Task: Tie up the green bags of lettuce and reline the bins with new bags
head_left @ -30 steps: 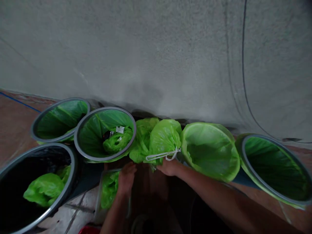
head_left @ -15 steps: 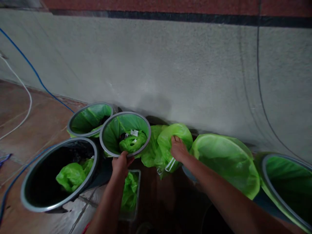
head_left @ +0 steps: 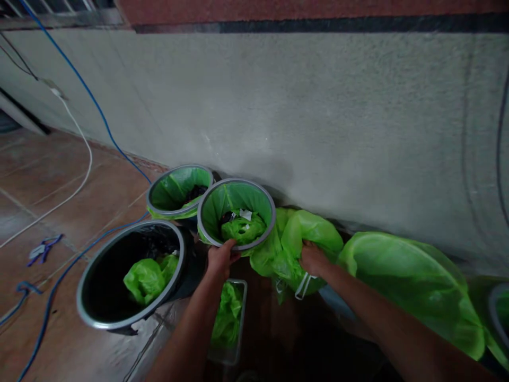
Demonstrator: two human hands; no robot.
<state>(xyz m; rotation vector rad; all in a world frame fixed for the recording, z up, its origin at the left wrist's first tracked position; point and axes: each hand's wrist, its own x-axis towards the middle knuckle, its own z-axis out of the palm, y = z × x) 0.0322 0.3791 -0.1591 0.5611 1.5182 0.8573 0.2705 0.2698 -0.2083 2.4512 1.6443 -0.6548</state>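
Observation:
My left hand (head_left: 221, 259) grips the near rim of a grey bin (head_left: 254, 245) lined with a green bag, which holds a crumpled green bag and bits of paper. My right hand (head_left: 313, 259) is closed on a tied, full green bag (head_left: 314, 233) that lies on the floor beside that bin; its white drawstring hangs below my fingers. A second full green bag (head_left: 265, 255) sits between the bin and the tied one.
A green-lined bin (head_left: 159, 208) stands behind at left, a black-lined bin (head_left: 85, 286) with green bags at front left, and an empty green-lined bin (head_left: 413, 276) at right. A clear box with green bags (head_left: 228, 318) lies below my left arm. Cables cross the tiled floor; a wall is close behind.
The view has swung left. My left hand stays on the bin rim. My right hand has slid from the top of the tied bag down to its near side.

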